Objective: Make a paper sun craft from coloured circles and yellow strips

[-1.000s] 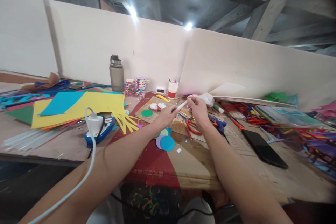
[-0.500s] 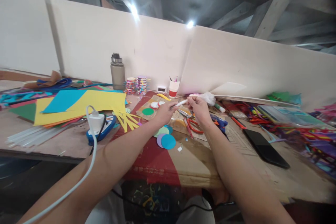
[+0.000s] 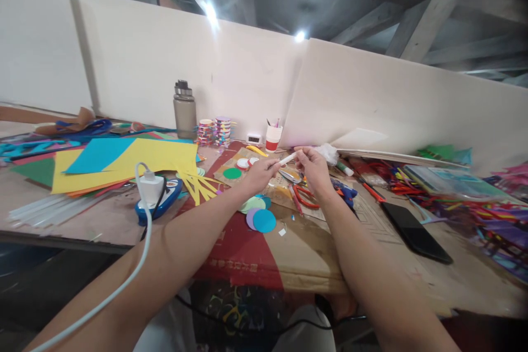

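Observation:
Between my two hands a narrow white strip (image 3: 287, 159) is held above the table; its exact kind is too small to tell. My left hand (image 3: 264, 172) pinches its left end, and my right hand (image 3: 308, 164) has thumb and fingers closed at its right end. Below them lie paper discs: a blue disc (image 3: 264, 220) overlapping a purple one, pale green ones behind, and a green disc (image 3: 232, 173) to the left. Orange-handled scissors (image 3: 306, 198) rest under my right hand. White discs with red edges (image 3: 242, 163) sit just beyond my left hand.
On the left are yellow paper sheets (image 3: 165, 157), clear sticks (image 3: 45, 210) and a blue power strip (image 3: 177, 190) with a white plug and cable crossing my left arm. A bottle (image 3: 185, 113) and a paper cup (image 3: 273, 138) stand behind. A black phone (image 3: 414, 231) lies right.
Both hands keep hold of the white strip and have shifted only slightly. My right fingers sit a little lower over its right end. The things on the table stay put.

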`<action>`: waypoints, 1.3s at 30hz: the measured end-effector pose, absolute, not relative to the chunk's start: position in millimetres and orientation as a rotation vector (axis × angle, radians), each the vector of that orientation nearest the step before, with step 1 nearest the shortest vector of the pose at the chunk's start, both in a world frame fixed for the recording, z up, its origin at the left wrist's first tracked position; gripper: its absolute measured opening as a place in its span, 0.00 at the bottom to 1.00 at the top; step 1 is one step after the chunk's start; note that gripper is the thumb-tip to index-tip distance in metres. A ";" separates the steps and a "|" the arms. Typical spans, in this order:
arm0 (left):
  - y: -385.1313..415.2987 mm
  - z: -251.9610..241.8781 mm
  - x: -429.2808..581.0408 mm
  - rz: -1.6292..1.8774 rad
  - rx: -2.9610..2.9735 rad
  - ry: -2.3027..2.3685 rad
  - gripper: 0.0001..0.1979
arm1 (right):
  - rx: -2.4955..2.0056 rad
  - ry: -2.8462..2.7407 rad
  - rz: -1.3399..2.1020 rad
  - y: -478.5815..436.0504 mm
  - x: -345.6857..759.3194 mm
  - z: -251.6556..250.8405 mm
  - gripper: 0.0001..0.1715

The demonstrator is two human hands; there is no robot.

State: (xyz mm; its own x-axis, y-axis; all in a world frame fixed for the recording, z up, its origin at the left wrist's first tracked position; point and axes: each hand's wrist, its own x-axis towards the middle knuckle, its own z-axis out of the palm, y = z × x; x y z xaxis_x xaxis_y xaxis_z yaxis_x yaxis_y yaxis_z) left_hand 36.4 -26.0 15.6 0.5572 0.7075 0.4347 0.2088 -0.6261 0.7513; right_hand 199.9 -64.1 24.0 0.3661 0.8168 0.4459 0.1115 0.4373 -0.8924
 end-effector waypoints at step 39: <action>-14.3 13.9 26.8 0.883 1.731 0.483 0.19 | -1.005 -1.236 0.590 -69.0 200.2 31.7 0.17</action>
State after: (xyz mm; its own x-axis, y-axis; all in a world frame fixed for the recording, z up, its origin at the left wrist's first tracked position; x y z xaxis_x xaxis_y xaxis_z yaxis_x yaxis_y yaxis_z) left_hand 26.8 -14.3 13.9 0.6416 0.6964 0.3215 -0.1043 -0.3360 0.9361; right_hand 200.2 -69.0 31.7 0.2668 0.8299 0.4899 0.1410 0.4692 -0.8717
